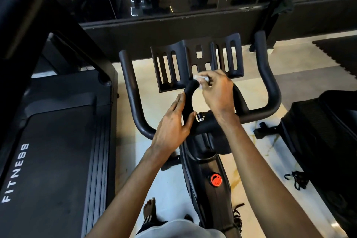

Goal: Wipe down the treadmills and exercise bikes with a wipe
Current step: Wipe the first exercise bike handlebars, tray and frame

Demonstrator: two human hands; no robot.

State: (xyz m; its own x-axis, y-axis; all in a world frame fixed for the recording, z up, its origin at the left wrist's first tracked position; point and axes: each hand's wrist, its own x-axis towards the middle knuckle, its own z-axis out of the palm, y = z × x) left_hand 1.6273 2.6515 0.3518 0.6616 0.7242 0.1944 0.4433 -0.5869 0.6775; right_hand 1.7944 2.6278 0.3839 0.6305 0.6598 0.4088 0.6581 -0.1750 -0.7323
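Observation:
A black exercise bike stands in front of me, its wide handlebar (133, 102) curving up on both sides and a slotted black tray (173, 67) at the front. My right hand (216, 92) pinches a small white wipe (201, 78) against the top of the inner loop grip (190, 88). My left hand (173, 123) rests with straight fingers along the left side of that same loop, thumb under it. A red knob (216, 179) sits lower on the bike frame.
A black treadmill (58, 141) marked FITNESS runs along the left. Another dark machine (324, 131) stands at the right, with a tangled black cord (297, 179) on the pale floor. A dark ledge and mirror wall lie ahead. My foot in a sandal (149, 212) is beside the bike.

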